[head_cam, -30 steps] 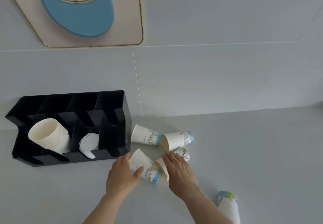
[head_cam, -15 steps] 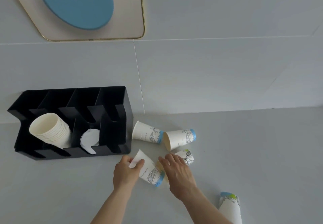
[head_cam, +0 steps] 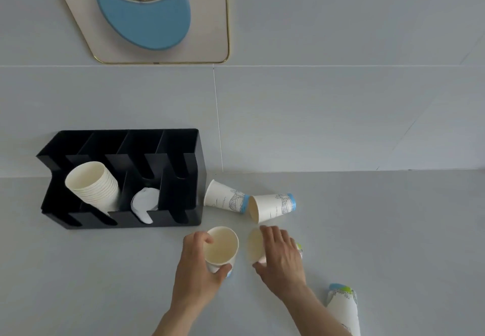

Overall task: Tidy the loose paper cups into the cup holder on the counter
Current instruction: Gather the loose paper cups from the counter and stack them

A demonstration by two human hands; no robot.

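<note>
The left hand grips a cup mouth-up, fingers curled round its wall, thumb near the rim. The right hand closes over a second cup lying on its side on the counter. Two more cups lie beyond them, beside the black holder, which has a cup stack and lids. Another cup lies near the right forearm.

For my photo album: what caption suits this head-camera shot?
Left hand holds one paper cup, right hand grasps another beside the black cup holder.
</note>
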